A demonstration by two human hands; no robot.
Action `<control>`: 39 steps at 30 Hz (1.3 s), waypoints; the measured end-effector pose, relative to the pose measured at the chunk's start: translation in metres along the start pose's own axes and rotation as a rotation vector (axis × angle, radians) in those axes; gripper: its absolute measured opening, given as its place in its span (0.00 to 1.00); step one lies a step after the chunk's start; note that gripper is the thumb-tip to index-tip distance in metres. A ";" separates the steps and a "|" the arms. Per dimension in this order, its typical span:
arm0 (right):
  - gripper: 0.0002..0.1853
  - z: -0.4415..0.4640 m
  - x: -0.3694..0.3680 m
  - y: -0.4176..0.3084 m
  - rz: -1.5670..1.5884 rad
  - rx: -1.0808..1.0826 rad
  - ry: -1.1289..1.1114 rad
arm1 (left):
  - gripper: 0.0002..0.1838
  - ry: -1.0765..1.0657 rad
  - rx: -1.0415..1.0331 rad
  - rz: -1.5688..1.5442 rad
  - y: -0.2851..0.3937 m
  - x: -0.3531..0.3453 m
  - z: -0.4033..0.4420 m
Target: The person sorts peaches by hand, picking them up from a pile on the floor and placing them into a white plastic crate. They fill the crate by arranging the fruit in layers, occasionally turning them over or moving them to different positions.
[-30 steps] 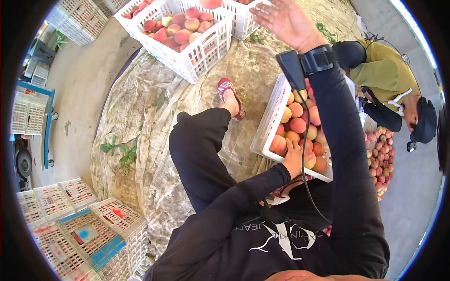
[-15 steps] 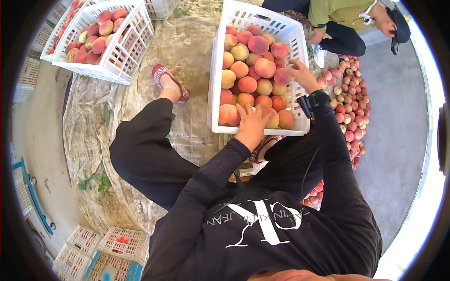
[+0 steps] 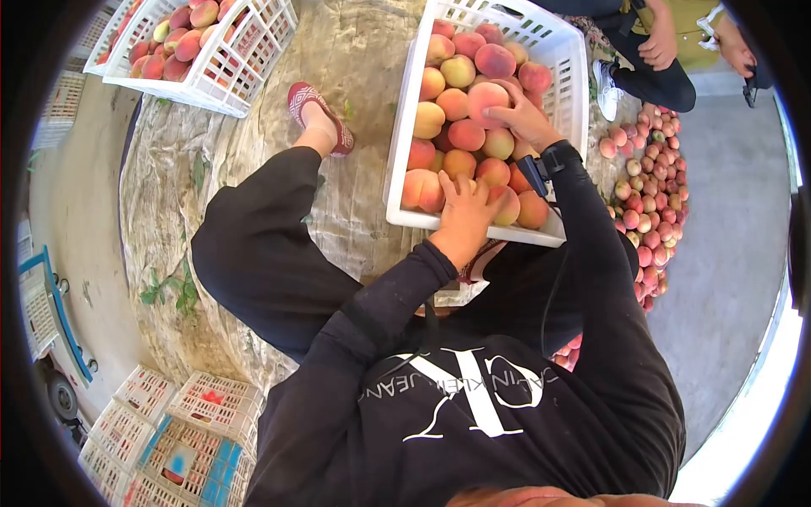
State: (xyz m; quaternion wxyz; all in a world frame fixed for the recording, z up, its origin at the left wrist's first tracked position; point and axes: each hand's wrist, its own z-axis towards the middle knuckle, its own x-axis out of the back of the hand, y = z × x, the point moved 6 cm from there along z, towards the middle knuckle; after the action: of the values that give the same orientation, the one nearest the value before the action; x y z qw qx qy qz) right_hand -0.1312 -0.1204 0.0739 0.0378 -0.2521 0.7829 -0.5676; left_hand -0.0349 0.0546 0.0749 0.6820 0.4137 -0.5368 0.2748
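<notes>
A white plastic crate [image 3: 578, 110] full of red and yellow peaches stands between my knees. My right hand [image 3: 529, 123] is closed around a large pink-red peach [image 3: 487, 103] at the top of the pile, with thumb and fingers on its far side and right. Near the crate's front wall, my left hand [image 3: 464, 213] lies with spread fingers over several peaches, touching them; what is under its palm is hidden. A yellow peach [image 3: 428, 120] and a dark red peach [image 3: 495, 62] show close by.
Many loose peaches [image 3: 649, 203] lie heaped on the floor to the right. Another white crate of peaches [image 3: 228, 80] stands upper left. Stacked crates [image 3: 221, 404] are at lower left, near a blue-framed cart [image 3: 57, 313]. A co-worker's hand [image 3: 659, 44] is at the upper right.
My right hand has moved from the crate's right side in over the pile and taken hold of a peach. My left hand stays at the front. The co-worker has shifted, and the view has moved slightly.
</notes>
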 end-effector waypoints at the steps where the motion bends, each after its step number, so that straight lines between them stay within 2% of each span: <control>1: 0.36 -0.006 -0.006 -0.002 0.007 -0.004 0.001 | 0.46 -0.010 -0.008 0.000 0.000 0.002 0.000; 3: 0.34 -0.012 -0.027 0.001 0.384 -0.121 -0.107 | 0.45 -0.008 -0.016 0.034 0.000 0.008 0.001; 5: 0.32 -0.013 -0.045 -0.002 0.464 -0.110 -0.169 | 0.28 -0.161 -0.006 0.008 0.000 0.004 0.002; 6: 0.32 -0.015 -0.055 0.000 0.540 -0.174 -0.228 | 0.27 -0.198 -0.009 0.050 0.000 0.004 0.003; 7: 0.32 -0.016 -0.066 0.001 0.616 -0.240 -0.286 | 0.27 -0.202 -0.004 0.052 0.000 0.002 0.003; 9: 0.33 -0.017 -0.083 -0.002 0.632 -0.241 -0.373 | 0.38 -0.107 -0.014 0.057 0.001 0.001 0.002; 11: 0.35 -0.019 -0.097 0.020 0.401 -0.478 -0.516 | 0.37 -0.091 -0.016 0.078 0.001 -0.003 0.003; 12: 0.37 -0.017 -0.093 0.030 0.136 -0.514 -0.455 | 0.37 -0.103 -0.005 0.092 0.001 -0.006 0.004; 13: 0.37 -0.017 -0.092 0.032 0.136 -0.516 -0.453 | 0.37 -0.114 0.004 0.106 0.001 -0.008 0.004; 15: 0.38 -0.018 -0.093 0.009 -0.203 -0.321 -0.395 | 0.38 -0.125 0.004 0.090 0.001 -0.004 0.004; 17: 0.38 -0.015 -0.091 0.008 -0.291 -0.282 -0.380 | 0.38 -0.142 0.003 0.071 0.002 -0.002 0.004; 19: 0.39 -0.010 -0.089 0.011 -0.377 -0.236 -0.368 | 0.24 -0.176 -0.011 0.080 0.001 -0.003 0.004; 21: 0.42 -0.007 -0.090 0.009 -0.652 0.011 -0.337 | 0.24 -0.179 -0.018 0.082 0.001 -0.004 0.003; 22: 0.42 -0.007 -0.088 0.013 -0.648 0.008 -0.333 | 0.25 -0.175 -0.022 0.088 0.001 -0.004 0.004; 24: 0.38 -0.010 -0.089 0.018 -0.251 -0.089 -0.385 | 0.25 -0.165 -0.020 0.095 0.002 -0.005 0.004; 26: 0.39 -0.007 -0.088 0.020 -0.256 -0.164 -0.332 | 0.25 -0.153 -0.012 0.104 0.002 -0.007 0.004; 28: 0.39 -0.002 -0.093 0.010 -0.256 -0.239 -0.286 | 0.37 -0.056 0.020 0.044 0.001 -0.004 0.003; 30: 0.40 -0.005 -0.103 -0.015 -0.824 -0.077 -0.364 | 0.37 -0.053 0.020 0.046 0.001 0.000 0.002; 32: 0.41 0.004 -0.096 -0.003 -0.756 -0.122 -0.368 | 0.38 0.068 -0.003 0.027 0.000 0.011 0.002; 33: 0.42 0.008 -0.095 0.005 -0.699 -0.164 -0.387 | 0.38 0.064 -0.005 0.030 0.000 0.010 0.002; 34: 0.39 0.007 -0.093 0.014 -0.404 -0.238 -0.371 | 0.38 0.024 -0.006 0.017 0.000 0.007 0.002; 35: 0.39 0.004 -0.091 0.013 -0.405 -0.231 -0.377 | 0.38 -0.013 -0.003 0.007 -0.001 0.005 0.004; 37: 0.36 -0.013 -0.098 0.009 0.305 -0.357 -0.494 | 0.38 -0.036 0.002 0.015 -0.001 0.006 0.004; 39: 0.35 -0.013 -0.089 0.019 0.354 -0.410 -0.513 | 0.38 -0.058 -0.003 0.019 -0.001 0.007 0.003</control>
State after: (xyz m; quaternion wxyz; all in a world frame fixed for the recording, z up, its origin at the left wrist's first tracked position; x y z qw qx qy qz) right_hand -0.0649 -0.0657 0.0407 0.2790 -0.2494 0.8768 -0.3019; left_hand -0.0338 0.0509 0.0820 0.6640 0.4157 -0.5607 0.2683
